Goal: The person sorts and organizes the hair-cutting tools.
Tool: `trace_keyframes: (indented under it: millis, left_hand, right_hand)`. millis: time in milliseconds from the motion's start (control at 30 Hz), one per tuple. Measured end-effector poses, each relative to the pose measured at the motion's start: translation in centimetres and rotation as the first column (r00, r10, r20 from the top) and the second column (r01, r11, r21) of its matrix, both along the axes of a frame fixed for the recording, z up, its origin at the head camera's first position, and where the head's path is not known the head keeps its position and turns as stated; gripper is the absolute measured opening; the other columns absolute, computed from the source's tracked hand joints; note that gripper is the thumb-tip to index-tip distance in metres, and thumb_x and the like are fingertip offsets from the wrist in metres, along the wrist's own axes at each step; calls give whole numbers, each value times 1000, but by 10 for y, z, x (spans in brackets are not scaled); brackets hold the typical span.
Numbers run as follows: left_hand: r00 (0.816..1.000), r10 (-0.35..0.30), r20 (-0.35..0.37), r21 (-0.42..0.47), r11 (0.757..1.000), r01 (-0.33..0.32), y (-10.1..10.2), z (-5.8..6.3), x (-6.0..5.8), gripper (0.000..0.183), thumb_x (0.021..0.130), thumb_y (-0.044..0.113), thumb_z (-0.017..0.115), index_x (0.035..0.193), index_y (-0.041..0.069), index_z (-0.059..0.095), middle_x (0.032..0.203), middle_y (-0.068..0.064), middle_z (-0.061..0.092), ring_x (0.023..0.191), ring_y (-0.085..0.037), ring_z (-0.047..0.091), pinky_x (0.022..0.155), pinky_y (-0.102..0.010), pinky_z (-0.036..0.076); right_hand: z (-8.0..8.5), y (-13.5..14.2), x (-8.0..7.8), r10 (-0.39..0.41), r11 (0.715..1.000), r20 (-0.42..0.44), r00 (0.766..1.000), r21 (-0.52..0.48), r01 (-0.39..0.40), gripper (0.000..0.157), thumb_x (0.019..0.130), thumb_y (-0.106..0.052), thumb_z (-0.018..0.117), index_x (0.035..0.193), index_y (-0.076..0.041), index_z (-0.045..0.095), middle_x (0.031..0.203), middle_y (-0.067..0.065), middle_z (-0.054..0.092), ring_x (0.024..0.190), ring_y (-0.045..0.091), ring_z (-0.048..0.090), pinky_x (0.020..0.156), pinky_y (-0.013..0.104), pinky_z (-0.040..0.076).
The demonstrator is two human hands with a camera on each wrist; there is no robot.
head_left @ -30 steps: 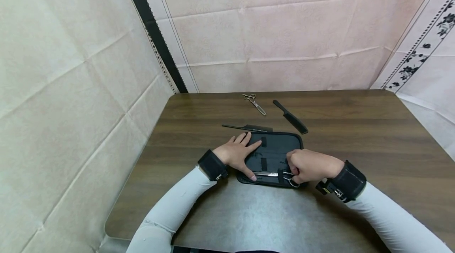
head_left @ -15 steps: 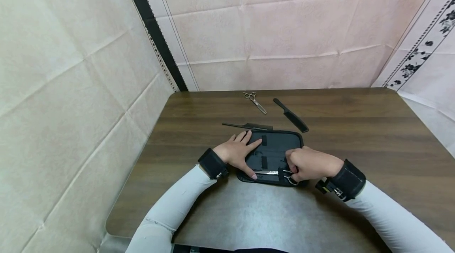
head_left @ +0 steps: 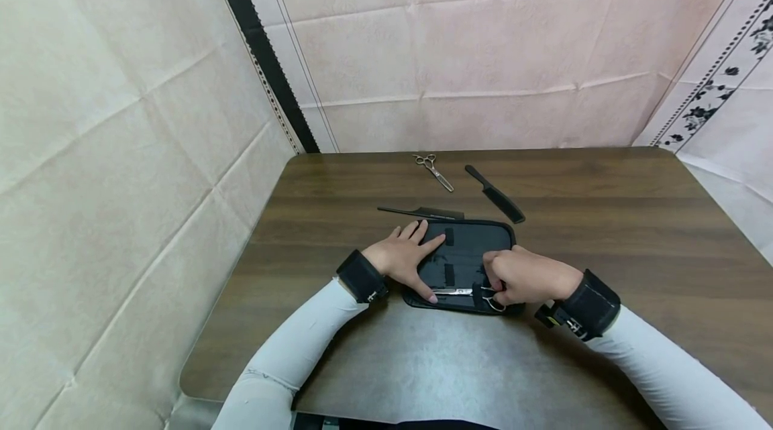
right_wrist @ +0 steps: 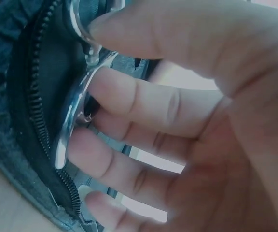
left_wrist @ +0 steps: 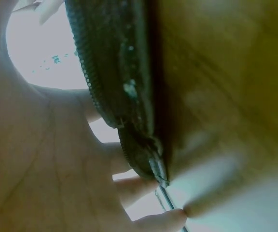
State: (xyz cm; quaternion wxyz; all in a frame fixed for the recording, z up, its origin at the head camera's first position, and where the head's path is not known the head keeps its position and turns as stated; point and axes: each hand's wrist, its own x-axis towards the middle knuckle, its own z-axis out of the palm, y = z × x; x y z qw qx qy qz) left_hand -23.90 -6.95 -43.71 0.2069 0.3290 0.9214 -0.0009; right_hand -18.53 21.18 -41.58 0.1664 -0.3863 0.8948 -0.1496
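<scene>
A pair of silver scissors [head_left: 455, 292] is seen lying lengthwise along the near edge of an opened black case [head_left: 477, 242], with the shank passed under a black elastic loop [head_left: 478, 294]. The finger rings are pinched by the right hand [head_left: 524, 276]; in the right wrist view the thumb is set on one ring and the other handle is touched by fingers, beside the case's zip [right_wrist: 34, 77]. The left part of the case is covered by the left hand [head_left: 404, 262], which is spread wide and flat, its thumb laid by the blade tips. Compared with a second ago, little is changed: the scissors are still kept under the loop, the left hand is held in place, the right hand is drawn very slightly inward, and everything on the table is seen a little higher in the head view. Just beyond the case a black tail comb [head_left: 439, 213] is placed; farther off, a black handled comb [head_left: 501, 200] and a second pair of scissors [head_left: 436, 173] are laid on the wooden table [head_left: 604, 229]. No lettering can be read on any of these. Black bands [head_left: 360, 276] are worn on both wrists over white sleeves [head_left: 284, 356]. The table is backed by pale cloth [head_left: 483, 41], printed at the right with dark flowers [head_left: 700, 113].
</scene>
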Motion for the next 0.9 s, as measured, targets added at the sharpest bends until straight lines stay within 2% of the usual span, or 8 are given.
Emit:
trace_keyframes:
  millis: [633,900]
  left_hand:
    - [1000,-1,6,-9,1000,1,1,1,-1,128,71,84,73,167,37,3,175,-14,-9,163,-33,-5,129,-60,8]
    - [1000,-6,2,-12,1000,6,1,-1,0,128,71,85,72,167,37,3,175,-14,-8,163,-33,-4,129,-60,9]
  right_hand:
    - [0,-2,-3,40,999,-56,998,11,-39,21,86,-10,83,76,-22,69,95,-7,57,67,0,51,63,19,48]
    - [-3,3,-6,36,999,6,999,-15,-36,16,90,-15,81,80,-24,74,94,-7,56,72,0,52,65,20,49]
